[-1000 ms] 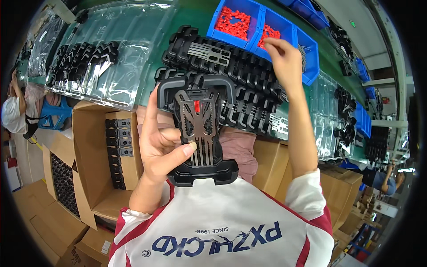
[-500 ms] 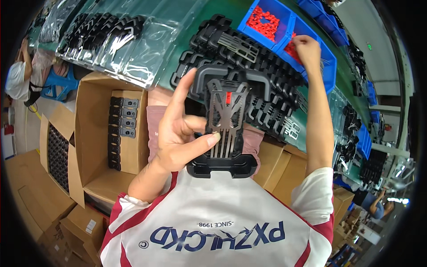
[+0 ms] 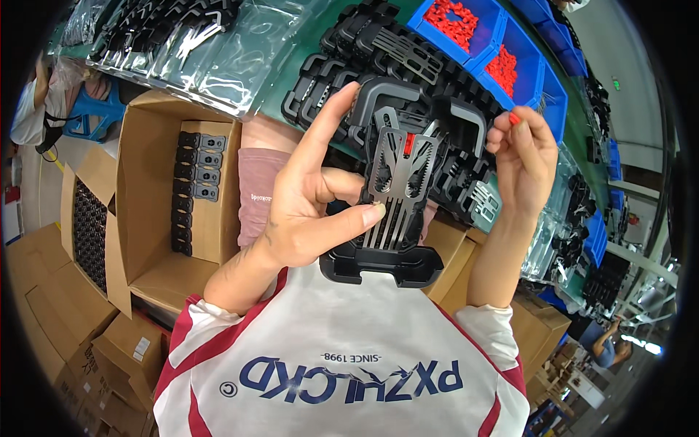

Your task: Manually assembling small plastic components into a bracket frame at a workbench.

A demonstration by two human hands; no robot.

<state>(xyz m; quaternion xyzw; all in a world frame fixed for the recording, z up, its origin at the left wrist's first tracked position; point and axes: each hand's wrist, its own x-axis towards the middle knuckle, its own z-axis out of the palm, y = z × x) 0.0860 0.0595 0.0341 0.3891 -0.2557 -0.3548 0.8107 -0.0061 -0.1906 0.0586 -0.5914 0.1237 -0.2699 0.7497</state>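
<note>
— How did you hold the black plastic frame [image 3: 389, 211]?

— Your left hand [image 3: 309, 211] gripped it upright above the worktop [image 3: 269, 87], thumb pressing its metal insert [image 3: 397, 178] flat, so the face stayed turned to you.

— And your right hand [image 3: 520, 156]?

— It pinched a small red clip [image 3: 514, 118] (fingertips narrow) beside the frame's top corner, near the blue bins [image 3: 510, 51] of red parts.

Blue bins [image 3: 535, 69] of red parts [image 3: 453, 16], open cardboard box [image 3: 149, 197] with black pieces [image 3: 195, 191], clear bags [image 3: 240, 51]
</note>
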